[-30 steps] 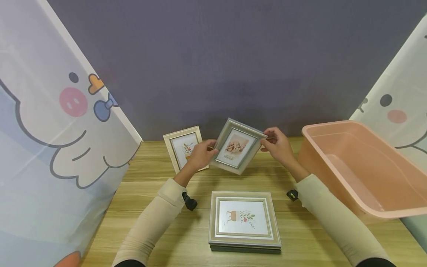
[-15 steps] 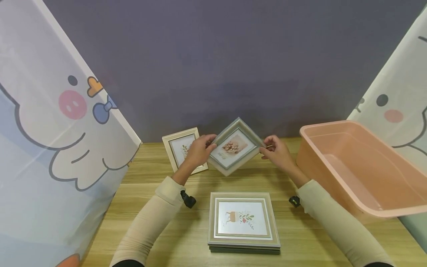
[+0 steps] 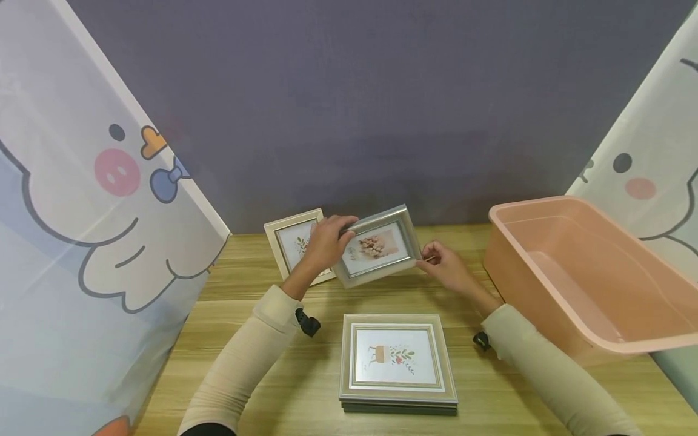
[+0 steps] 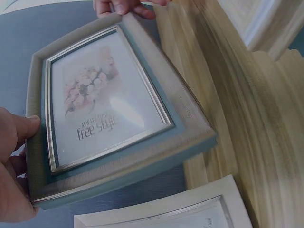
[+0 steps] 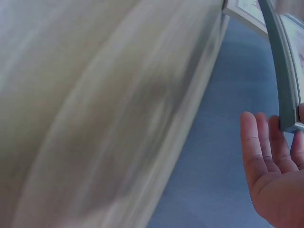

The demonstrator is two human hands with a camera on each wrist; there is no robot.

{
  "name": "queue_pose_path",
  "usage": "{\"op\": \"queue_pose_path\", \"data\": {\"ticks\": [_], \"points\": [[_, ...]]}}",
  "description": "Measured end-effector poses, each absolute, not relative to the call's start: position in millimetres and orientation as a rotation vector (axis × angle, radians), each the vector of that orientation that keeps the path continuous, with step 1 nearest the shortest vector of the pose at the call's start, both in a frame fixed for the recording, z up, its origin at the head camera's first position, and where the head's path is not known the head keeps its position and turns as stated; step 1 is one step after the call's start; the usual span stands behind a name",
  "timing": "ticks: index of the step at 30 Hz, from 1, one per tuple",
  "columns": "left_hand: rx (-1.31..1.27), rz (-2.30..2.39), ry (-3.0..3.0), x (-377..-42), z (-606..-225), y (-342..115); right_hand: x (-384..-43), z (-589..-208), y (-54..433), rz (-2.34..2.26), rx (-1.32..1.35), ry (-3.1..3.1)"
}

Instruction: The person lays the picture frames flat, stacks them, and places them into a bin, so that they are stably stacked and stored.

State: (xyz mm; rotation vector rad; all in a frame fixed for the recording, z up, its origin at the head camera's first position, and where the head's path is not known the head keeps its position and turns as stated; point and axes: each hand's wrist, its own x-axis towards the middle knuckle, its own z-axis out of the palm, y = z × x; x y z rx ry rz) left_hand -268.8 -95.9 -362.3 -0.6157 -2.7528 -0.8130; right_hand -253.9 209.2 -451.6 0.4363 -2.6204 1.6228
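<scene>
A silver-grey picture frame (image 3: pixel 376 245) with a flower print is held tilted above the table by both hands. My left hand (image 3: pixel 326 241) grips its upper left edge, thumb on the front, as the left wrist view also shows. At the lower right corner, my right hand (image 3: pixel 448 267) pinches the frame between thumb and fingers; in the right wrist view, the other fingers (image 5: pixel 249 137) extend past the corner. Behind my left hand, a cream picture frame (image 3: pixel 279 245) with a plant print stands at the back wall, partly covered.
Nearer me on the wooden table (image 3: pixel 245 375) lies a stack of picture frames (image 3: pixel 400 393), the top one with a deer-and-flowers print. A pink plastic tub (image 3: pixel 537 290) stands at the right. A dark wall (image 3: pixel 354 109) closes off the back, with cartoon-printed sheets on both sides.
The held picture frame has turned from a portrait tilt through a diamond to a sideways, landscape tilt. My right hand has moved lower with its corner, and the left now grips the upper left edge.
</scene>
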Motion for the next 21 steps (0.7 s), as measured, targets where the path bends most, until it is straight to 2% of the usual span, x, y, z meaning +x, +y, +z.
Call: {"op": "queue_pose_path", "data": {"ticks": [21], "points": [[-0.742,-0.567,-2.629,-260.8,-354.4,-88.5,-245.8,-464.0,206.3,1.531,0.507,-2.743]]}}
